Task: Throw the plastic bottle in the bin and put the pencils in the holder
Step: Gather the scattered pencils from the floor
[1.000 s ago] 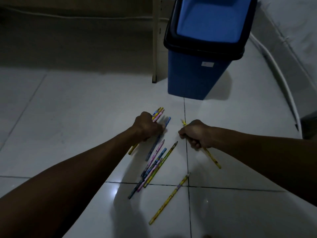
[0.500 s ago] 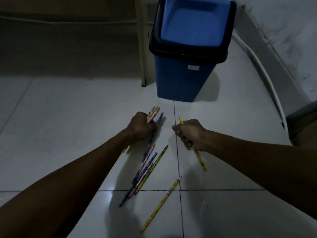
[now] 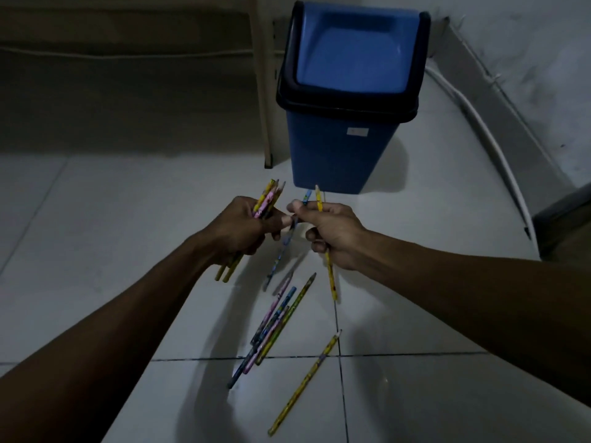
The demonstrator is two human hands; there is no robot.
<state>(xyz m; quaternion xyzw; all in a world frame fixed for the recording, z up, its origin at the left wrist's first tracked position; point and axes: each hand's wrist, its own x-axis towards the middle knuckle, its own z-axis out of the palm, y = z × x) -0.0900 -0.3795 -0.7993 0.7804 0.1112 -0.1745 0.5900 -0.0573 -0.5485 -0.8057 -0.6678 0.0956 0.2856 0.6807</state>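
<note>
Both arms reach forward, hands side by side and almost touching. The left hand is closed around a bunch of pencils. The right hand is closed on a yellow pencil and pinches a blue pencil. More loose pencils lie on the floor below the hands. The blue bin stands just past them.

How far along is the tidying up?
No bottle lies in view, so it may be binned already; the blue bin's lid hides that. The left hand grips several pencils, the right hand two. A cluster and one yellow pencil remain on the floor. No holder shows.
</note>
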